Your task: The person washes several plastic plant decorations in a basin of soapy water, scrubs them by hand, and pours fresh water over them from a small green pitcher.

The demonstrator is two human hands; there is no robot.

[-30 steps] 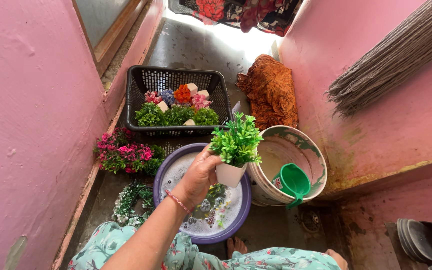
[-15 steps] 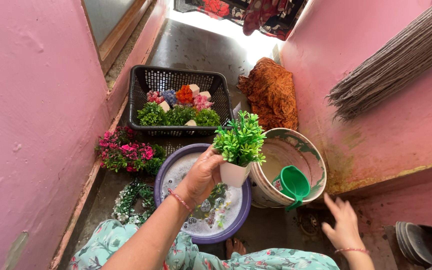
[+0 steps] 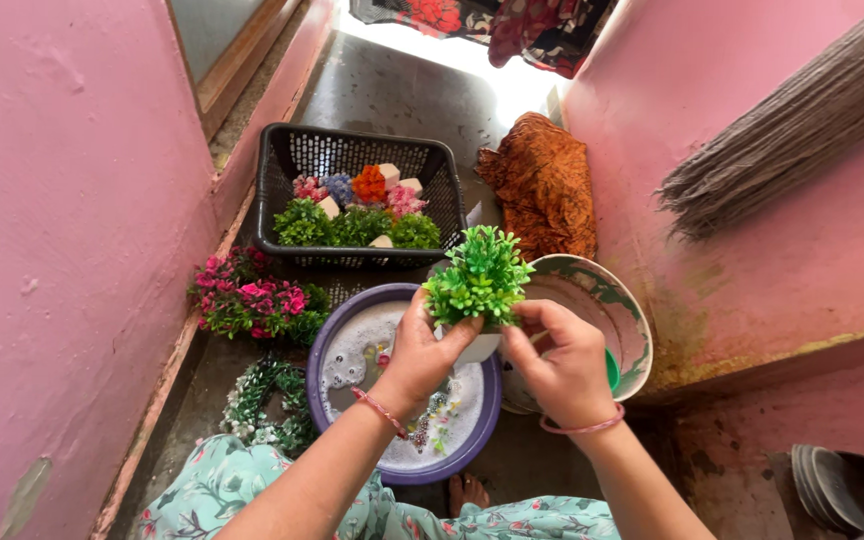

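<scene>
A person looks down at their own two hands, which hold a small artificial green plant in a white pot above a purple basin of soapy water. The plant stands upright, its long axis running from the pot at the bottom to the leafy top, and it sits between the two hands, directly above the fingers that grip it. The left hand wraps the pot from the left side, fingers closed around it just under the leaves. The right hand comes in from the right, its fingers curled and closing on the pot's rim and the base of the foliage; both hands touch the plant, so neither is nearer. Just right of the basin stands a pale bucket, with a sliver of a green scoop showing behind the right hand. Beyond the basin a black basket holds more small potted plants and flowers, and a bunch of pink flowers lies on the floor to the left. Compared with half a second earlier, the right hand has risen from low at the right of the view to meet the plant, covering most of the scoop, while the left hand's grip is unchanged.
</scene>
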